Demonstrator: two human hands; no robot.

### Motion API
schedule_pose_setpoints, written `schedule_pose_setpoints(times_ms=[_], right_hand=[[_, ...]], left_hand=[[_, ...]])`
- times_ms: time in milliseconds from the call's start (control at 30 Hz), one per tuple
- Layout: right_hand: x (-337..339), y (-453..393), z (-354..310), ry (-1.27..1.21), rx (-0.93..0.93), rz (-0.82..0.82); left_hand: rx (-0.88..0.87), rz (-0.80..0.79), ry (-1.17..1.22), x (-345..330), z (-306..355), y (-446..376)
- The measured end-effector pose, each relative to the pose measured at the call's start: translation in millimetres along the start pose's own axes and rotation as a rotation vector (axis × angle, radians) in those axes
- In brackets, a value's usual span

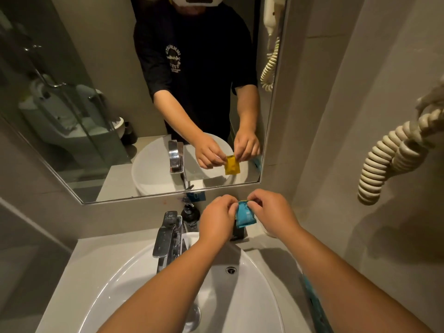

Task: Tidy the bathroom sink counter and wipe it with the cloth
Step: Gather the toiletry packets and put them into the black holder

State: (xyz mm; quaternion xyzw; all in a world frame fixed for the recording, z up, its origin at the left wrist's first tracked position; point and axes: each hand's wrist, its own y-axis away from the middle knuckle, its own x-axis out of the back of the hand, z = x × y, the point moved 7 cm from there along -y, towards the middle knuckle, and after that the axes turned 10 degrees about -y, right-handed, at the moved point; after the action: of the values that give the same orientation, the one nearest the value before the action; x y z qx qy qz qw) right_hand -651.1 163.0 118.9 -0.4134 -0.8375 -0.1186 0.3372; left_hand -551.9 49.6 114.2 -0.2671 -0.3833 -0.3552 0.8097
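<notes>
Both hands hold a small blue sachet (244, 216) above the back of the white basin (134, 280). My left hand (217, 218) pinches its top left corner, and my right hand (271, 211) pinches its top right corner. The mirror (96, 116) shows the sachet's other side as yellow. The grey counter (101, 251) surrounds the basin. I see no cloth in view.
A chrome tap (165, 236) stands left of my hands, with a black pump bottle (189, 212) behind it. A dark object (239, 233) stands under the sachet. A blue item (314, 301) lies on the counter at right. A coiled cream cord (394, 152) hangs on the right wall.
</notes>
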Motion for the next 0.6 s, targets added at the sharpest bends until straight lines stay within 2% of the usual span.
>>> schedule_pose_setpoints(times_ms=[133,333,467,600], right_hand=[[-18.8,-18.6,5.8,-0.163,-0.090,0.050],[-51.0,-40.0,32.8,-0.271,-0.184,0.103],[-66.9,-52.7,47.6,-0.266,-0.223,0.092],[-81.4,-61.1,61.4,-0.133,-0.253,0.026]], left_hand=[[0.235,0.039,0.203,-6.1,-22.9,-12.6],[0.331,0.043,0.242,-35.2,-48.5,-34.4],[0.319,0.056,0.140,-49.7,-59.2,-44.2],[0.312,0.027,-0.028,-65.3,-71.4,-46.4]])
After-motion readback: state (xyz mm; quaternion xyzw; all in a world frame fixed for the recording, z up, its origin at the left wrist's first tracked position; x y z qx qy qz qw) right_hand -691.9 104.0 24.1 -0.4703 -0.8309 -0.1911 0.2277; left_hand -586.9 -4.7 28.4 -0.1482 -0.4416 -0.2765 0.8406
